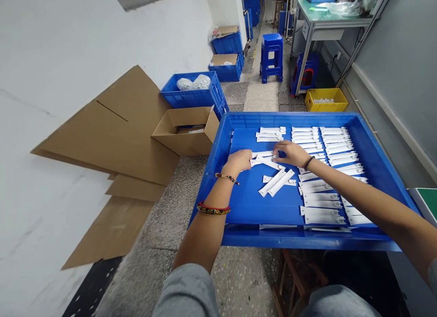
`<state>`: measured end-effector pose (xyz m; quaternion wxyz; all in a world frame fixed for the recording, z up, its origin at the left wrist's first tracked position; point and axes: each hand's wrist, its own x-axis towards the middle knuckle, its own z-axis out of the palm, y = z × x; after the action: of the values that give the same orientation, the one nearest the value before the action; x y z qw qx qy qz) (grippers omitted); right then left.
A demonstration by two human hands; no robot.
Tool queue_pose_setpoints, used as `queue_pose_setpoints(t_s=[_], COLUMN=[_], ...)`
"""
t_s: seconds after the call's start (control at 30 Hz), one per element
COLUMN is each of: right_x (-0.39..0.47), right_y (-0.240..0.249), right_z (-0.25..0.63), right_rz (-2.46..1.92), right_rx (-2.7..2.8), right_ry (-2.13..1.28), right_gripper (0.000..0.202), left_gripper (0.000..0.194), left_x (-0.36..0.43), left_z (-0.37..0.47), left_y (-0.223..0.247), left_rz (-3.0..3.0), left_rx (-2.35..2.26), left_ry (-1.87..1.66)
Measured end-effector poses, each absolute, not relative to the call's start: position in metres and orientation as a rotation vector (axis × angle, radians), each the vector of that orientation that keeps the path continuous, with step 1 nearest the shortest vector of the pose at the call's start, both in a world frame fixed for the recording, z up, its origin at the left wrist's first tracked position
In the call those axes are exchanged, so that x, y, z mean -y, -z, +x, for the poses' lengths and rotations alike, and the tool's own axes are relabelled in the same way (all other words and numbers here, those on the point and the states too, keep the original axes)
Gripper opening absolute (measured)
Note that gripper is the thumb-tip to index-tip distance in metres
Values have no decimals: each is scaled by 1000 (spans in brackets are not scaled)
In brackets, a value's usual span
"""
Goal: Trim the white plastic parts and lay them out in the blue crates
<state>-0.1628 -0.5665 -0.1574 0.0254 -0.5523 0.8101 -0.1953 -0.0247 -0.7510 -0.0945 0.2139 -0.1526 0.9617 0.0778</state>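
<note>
White strips (272, 183) — some crossed
</note>
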Motion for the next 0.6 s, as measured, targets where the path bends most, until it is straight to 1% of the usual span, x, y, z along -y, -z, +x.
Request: queue_pose_setpoints(t_s=[0.07, 0.17, 0.27, 0.37, 0.5, 0.6], right_x=[566, 570, 579, 589, 590, 587], right_y=[157, 156, 156, 158, 160, 162], right_z=[-175, -200, -221, -228, -222, -216], right_rz=[-1640, -1448, -1333, -1322, -1349, -1450], right_rx=[-2582, -2782, -2884, -2890, -2904, -2831], right_ry=[624, 633, 598, 547, 543, 549], right_gripper=[14, 24, 28, 26, 31, 30], left_gripper=[35, 35, 29, 22, 23, 23], left_x=[750, 746, 741, 737, 734, 733], left_z=[-24, -23, -21, -20, -21, -22], left_y=[92, 89, 86, 86, 90, 91], left_rz=[-425, -421, -402, -381, -385, -391], left_rx=[-2666, -2678, -2705, -2750, -2800, -2818], left_ry=[-199, -162, -138, -120, -107, -108])
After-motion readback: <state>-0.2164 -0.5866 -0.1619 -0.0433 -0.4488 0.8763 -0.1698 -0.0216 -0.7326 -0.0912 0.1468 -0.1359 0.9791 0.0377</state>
